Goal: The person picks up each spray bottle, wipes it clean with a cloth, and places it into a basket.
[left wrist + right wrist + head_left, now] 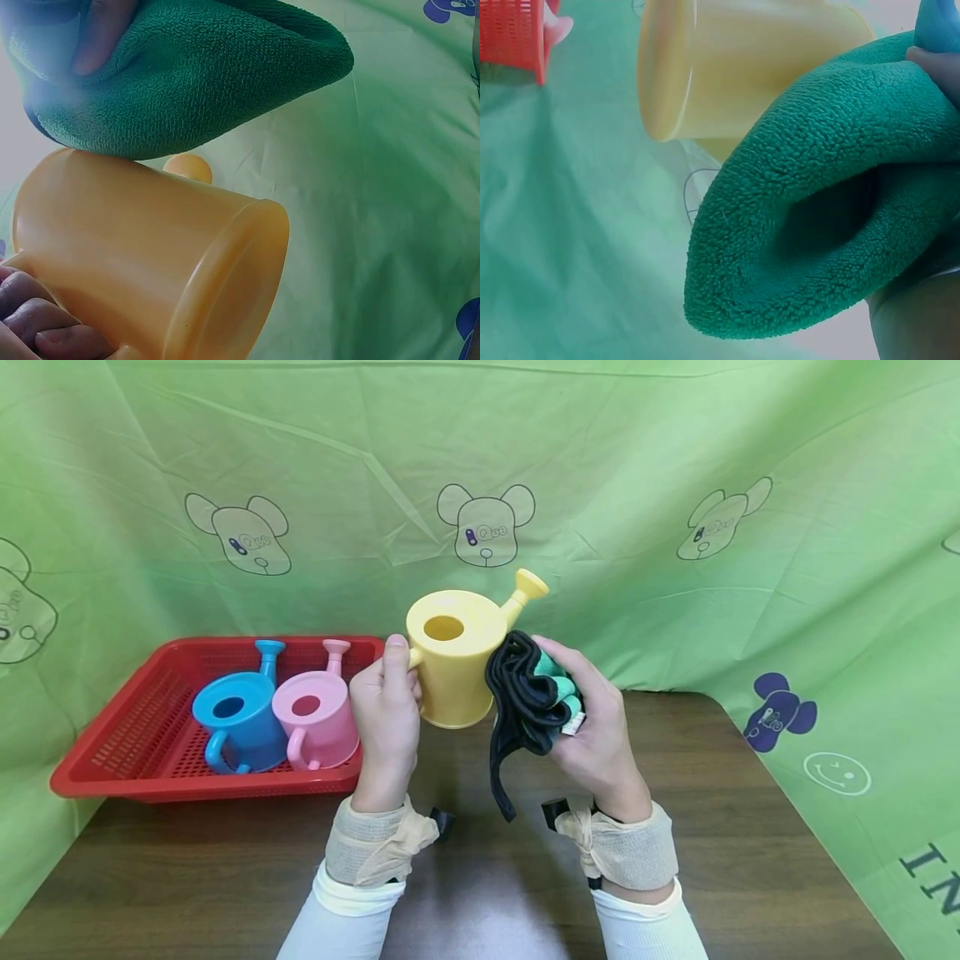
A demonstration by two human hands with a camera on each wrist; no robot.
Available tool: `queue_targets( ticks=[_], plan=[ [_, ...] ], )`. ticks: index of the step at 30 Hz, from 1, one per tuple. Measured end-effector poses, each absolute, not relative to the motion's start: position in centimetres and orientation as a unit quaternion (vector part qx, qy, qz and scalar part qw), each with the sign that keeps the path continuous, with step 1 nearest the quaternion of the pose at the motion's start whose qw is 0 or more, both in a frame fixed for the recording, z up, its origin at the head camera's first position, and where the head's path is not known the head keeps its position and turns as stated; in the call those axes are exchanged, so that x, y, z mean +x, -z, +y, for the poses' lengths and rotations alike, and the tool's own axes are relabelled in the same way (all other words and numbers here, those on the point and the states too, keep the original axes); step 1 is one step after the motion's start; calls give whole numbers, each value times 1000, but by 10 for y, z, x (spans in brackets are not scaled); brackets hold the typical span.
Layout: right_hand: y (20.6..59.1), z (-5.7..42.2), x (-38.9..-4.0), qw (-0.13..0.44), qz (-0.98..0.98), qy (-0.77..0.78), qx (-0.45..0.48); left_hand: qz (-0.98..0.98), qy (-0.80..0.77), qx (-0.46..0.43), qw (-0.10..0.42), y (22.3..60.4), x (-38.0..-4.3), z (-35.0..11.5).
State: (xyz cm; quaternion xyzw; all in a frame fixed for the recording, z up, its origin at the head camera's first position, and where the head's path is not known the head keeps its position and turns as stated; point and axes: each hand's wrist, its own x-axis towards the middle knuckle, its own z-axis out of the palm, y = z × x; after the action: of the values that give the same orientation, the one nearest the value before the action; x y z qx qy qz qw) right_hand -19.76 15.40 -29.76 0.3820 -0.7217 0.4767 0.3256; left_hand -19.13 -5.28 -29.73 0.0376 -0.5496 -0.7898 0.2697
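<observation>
Green curtain (360,543) behind worktop (720,793). Red basket (112,735) leftmost. Your left hand (385,714): fingers curled round handle (415,657) of yellow watering can (456,685), held aloft; uneven pushing could twist it loose. Bunched cloth (525,693) against its side, your right hand's (600,727) fingers gripping; dangling strip (496,777) might snag.

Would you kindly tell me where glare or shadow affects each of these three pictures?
Head view: a pale glare patch lies on the brown table at the bottom edge, with soft dark shadows above it; left wrist view: bluish-white haze washes over the upper left, veiling part of the green cloth; right wrist view: the cloth's pile looks crisp, its fold is deeply shadowed.
</observation>
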Motion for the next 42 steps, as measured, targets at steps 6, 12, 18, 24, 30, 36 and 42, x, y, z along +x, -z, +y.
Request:
queue_targets(
  ticks=[6, 12, 18, 24, 30, 36, 42],
  plan=[
    [297, 153, -198, 330, -720, -476, 382, -554, 786, 39, 273, 298, -192, -53],
    [297, 153, -197, 328, -720, -479, 381, -555, 784, 39, 274, 298, -192, -53],
    [297, 155, -197, 349, -705, -486, 380, -548, 784, 53, 287, 297, -193, -52],
    [296, 147, -194, 393, -676, -495, 380, -532, 787, 66, 305, 296, -195, -52],
    [298, 133, -191, 411, -668, -487, 384, -538, 777, 69, 320, 296, -195, -52],
    [301, 122, -188, 407, -686, -477, 369, -567, 751, 62, 332, 296, -192, -49],
    [303, 119, -188, 402, -709, -469, 340, -582, 735, 41, 347, 299, -193, -46]
  ],
)
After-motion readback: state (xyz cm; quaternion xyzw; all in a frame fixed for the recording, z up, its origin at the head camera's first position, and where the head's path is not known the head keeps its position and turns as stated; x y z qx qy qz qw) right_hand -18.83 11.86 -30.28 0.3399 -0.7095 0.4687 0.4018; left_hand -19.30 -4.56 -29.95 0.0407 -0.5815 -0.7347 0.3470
